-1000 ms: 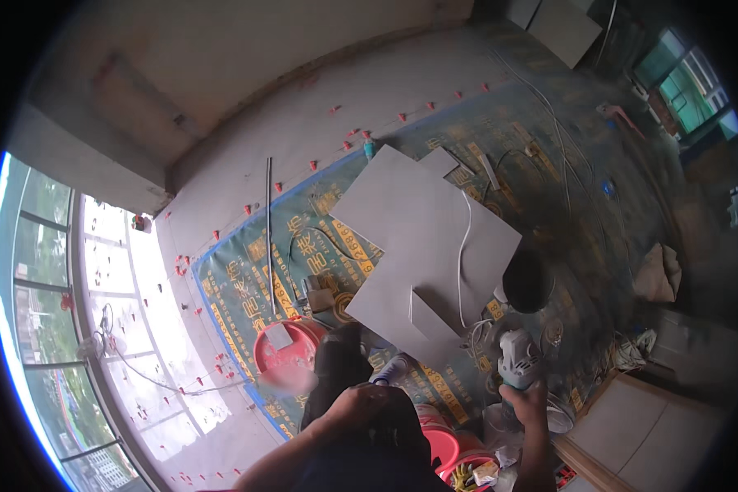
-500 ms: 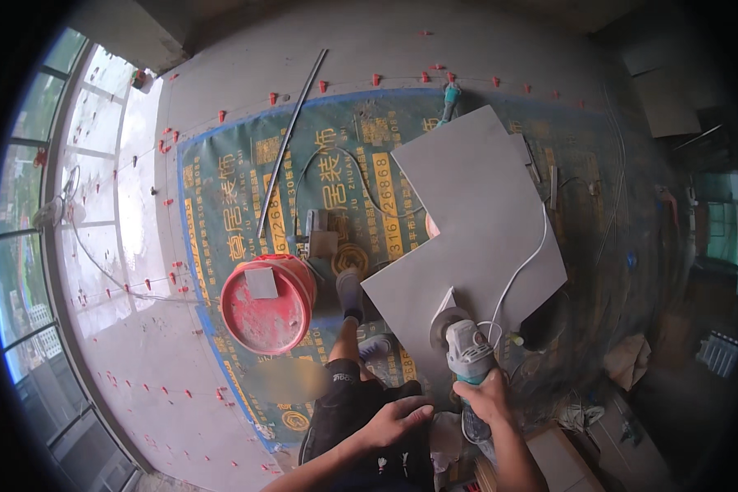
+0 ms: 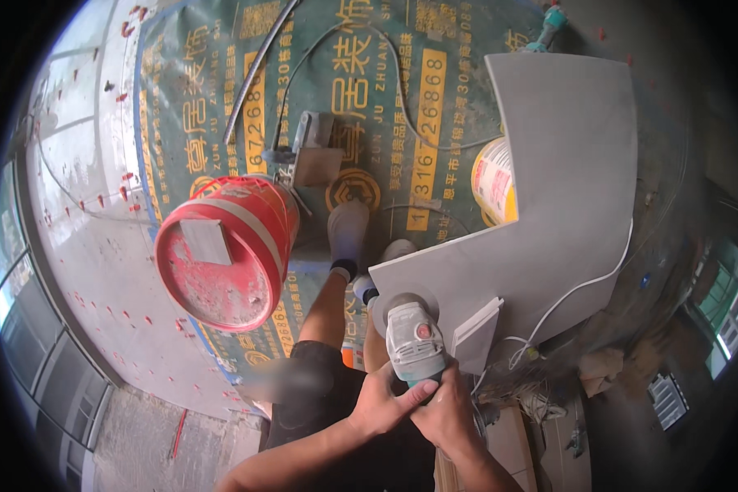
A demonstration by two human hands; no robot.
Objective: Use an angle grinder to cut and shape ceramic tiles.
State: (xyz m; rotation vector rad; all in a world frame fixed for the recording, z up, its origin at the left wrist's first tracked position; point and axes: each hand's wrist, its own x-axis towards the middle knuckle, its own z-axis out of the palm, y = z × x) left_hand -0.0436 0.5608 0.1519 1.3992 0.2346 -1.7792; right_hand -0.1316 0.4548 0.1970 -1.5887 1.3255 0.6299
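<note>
Both my hands are closed round the teal body of an angle grinder [image 3: 416, 340] with a grey head. My left hand [image 3: 384, 402] wraps it from the left, thumb across the body, and my right hand [image 3: 449, 408] grips it from the right. The round cutting disc [image 3: 422, 302] is at the near left edge of a large grey tile [image 3: 566, 180] with an L-shaped outline. Whether the disc touches the tile I cannot tell. A small stack of thin pale pieces [image 3: 477, 328] is by the tile's near edge, right of the grinder.
On the left stands a red bucket [image 3: 250, 221] with a small square tile [image 3: 206, 241] on top. A yellow and white bucket [image 3: 490, 182] shows partly under the large tile. A white cable [image 3: 578, 287] crosses the tile. Green printed sheeting [image 3: 369, 90] covers the floor; a metal bar [image 3: 258, 70] lies there.
My left hand has come from my lap onto the grinder. The grinder has shifted left, toward the tile's near left edge. My view has tipped down and closer.
</note>
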